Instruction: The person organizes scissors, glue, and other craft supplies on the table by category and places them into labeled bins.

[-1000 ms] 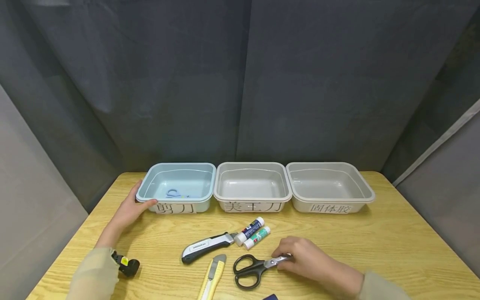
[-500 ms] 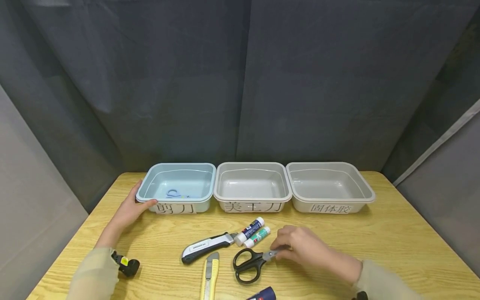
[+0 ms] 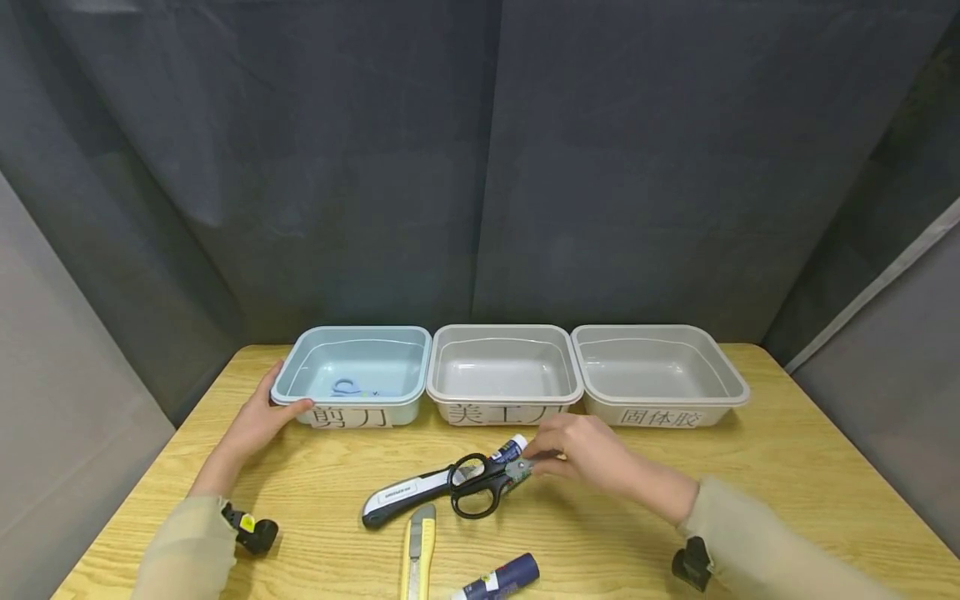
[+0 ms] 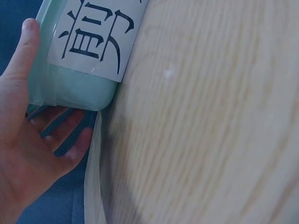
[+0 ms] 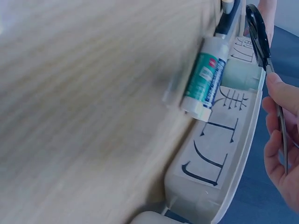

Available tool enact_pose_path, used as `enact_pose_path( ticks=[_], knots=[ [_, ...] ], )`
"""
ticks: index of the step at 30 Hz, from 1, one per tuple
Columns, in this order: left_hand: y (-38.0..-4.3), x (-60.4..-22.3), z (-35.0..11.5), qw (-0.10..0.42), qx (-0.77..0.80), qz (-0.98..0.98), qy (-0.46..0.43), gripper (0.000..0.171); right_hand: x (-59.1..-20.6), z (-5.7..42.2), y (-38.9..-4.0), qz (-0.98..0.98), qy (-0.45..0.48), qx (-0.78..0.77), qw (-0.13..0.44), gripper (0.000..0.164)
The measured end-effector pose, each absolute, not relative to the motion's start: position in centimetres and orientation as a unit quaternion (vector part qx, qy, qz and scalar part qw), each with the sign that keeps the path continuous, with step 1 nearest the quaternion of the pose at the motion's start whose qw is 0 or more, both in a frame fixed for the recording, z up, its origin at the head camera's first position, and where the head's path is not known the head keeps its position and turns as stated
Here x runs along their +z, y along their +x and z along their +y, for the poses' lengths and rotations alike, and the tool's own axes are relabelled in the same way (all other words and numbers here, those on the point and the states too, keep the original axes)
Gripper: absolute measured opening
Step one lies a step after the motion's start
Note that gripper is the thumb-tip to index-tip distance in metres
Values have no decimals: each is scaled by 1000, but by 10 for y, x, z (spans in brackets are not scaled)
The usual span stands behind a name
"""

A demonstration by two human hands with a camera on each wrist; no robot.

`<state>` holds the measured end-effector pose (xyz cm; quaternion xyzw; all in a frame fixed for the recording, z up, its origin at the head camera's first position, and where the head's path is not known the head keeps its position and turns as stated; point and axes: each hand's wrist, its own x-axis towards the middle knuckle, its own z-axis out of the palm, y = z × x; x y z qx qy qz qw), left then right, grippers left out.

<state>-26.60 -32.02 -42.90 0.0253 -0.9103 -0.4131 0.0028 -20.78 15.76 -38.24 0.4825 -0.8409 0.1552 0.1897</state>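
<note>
My right hand pinches black-handled scissors by the blades, held above the table with the loops pointing left. In the right wrist view, the scissors run up from between thumb and fingers. Beneath them in the head view, a navy glue stick and a green glue stick are partly covered. My left hand holds the near left corner of a light blue bin, thumb at the rim and fingers round the side. Small blue scissors lie inside that bin.
Two grey bins, a middle one and a right one, stand in line with the blue bin; all carry labels. On the wooden table lie a white-and-black utility knife, a yellow utility knife and another navy glue stick.
My right hand has lifted the black scissors and carried them up and left, over the two glue sticks. The near navy glue stick and yellow knife have shifted. My left hand stays put.
</note>
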Motion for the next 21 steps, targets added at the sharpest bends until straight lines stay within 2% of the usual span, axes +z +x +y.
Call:
enact_pose_path(
  ticks=[4,13,21],
  knots=[
    [-267,-430,-321,4,-414,-910,24,102,-377,154,-216,-845,476,156,187,20],
    [-266,-431,-321,3,-419,-908,22,103,-373,148,-229,-860,453,188,139,20],
    [-266,-430,-320,7,-416,-909,20,105,-364,138,-243,-858,451,212,128,19]
  ],
)
